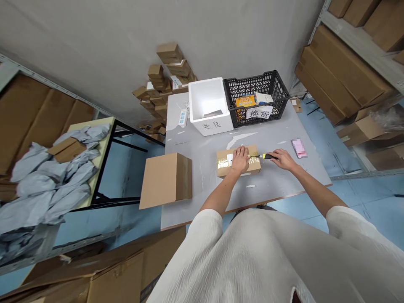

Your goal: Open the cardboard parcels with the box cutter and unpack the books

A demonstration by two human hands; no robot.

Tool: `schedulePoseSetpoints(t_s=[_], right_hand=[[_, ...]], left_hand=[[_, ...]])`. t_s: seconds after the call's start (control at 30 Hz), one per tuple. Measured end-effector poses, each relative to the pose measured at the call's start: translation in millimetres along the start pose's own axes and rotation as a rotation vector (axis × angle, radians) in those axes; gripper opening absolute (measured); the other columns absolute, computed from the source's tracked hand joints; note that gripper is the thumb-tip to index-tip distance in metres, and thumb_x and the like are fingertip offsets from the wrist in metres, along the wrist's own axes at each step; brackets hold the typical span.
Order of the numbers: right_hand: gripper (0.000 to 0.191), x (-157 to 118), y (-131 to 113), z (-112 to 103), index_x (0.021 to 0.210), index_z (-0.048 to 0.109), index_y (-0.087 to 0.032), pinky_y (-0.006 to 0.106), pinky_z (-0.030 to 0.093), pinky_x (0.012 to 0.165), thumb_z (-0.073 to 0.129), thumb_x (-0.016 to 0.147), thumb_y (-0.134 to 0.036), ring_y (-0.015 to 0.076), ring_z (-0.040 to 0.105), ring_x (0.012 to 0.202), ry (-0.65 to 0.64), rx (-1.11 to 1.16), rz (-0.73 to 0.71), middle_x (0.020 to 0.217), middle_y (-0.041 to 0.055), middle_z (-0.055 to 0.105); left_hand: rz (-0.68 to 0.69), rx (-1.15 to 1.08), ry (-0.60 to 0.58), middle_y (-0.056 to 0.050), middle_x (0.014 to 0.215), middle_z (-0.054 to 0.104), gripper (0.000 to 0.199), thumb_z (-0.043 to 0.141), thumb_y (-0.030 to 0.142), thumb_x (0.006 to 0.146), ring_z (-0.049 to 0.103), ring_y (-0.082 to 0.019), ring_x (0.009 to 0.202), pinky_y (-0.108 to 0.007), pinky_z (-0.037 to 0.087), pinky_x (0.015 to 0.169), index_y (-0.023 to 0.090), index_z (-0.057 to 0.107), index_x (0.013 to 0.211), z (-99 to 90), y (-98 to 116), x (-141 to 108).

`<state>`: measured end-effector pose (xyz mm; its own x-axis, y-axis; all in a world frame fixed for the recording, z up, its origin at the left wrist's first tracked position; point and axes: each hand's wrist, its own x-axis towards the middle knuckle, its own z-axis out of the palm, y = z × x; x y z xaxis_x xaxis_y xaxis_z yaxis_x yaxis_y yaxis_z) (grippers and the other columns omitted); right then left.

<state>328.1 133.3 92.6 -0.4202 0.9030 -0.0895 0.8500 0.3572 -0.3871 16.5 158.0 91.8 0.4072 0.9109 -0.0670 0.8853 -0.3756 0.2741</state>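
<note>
A small taped cardboard box (223, 163) lies on the grey table (202, 151) in front of me. My left hand (240, 159) rests on its top with the fingers apart, pressing on the box. In my right hand (282, 159), to the right of the box, is a box cutter (267, 156) with a black and yellow handle. The cutter points left, and its front end is over the taped top close to my left fingers. Clear tape and a white label show on the box top.
A white foam box (210, 124) and a black crate (257, 99) with packets stand at the table's back. A larger carton (160, 179) sits at the left edge, a power strip (183, 118) behind it, a pink phone-like item (299, 148) at right. Grey parcels (50, 181) cover a side table.
</note>
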Motion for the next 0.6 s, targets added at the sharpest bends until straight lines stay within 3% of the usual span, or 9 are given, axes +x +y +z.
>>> schedulePoseSetpoints(t_s=[0.37,0.6], right_hand=[[0.055,3,5,12,0.157,0.068,-0.028,0.048,0.047,0.097,0.043,0.114,-0.053,0.0373,0.063,0.12,0.075,-0.018,-0.082,0.135,0.0181,0.074],[0.057,0,18,3,0.156,0.069,-0.03,0.05,0.049,0.1,0.042,0.113,-0.056,0.0384,0.063,0.12,0.092,0.025,-0.035,0.133,0.0172,0.074]], left_hand=[[0.012,0.033,0.05,-0.021,0.178,0.043,0.059,0.03,0.032,0.113,0.034,-0.033,0.167,-0.053,0.024,0.137,0.012,0.045,0.167,3.8,2,-3],[0.003,0.003,0.028,-0.019,0.179,0.041,0.061,0.028,0.033,0.113,0.032,-0.032,0.169,-0.052,0.021,0.138,0.014,0.043,0.169,3.5,-1,-1]])
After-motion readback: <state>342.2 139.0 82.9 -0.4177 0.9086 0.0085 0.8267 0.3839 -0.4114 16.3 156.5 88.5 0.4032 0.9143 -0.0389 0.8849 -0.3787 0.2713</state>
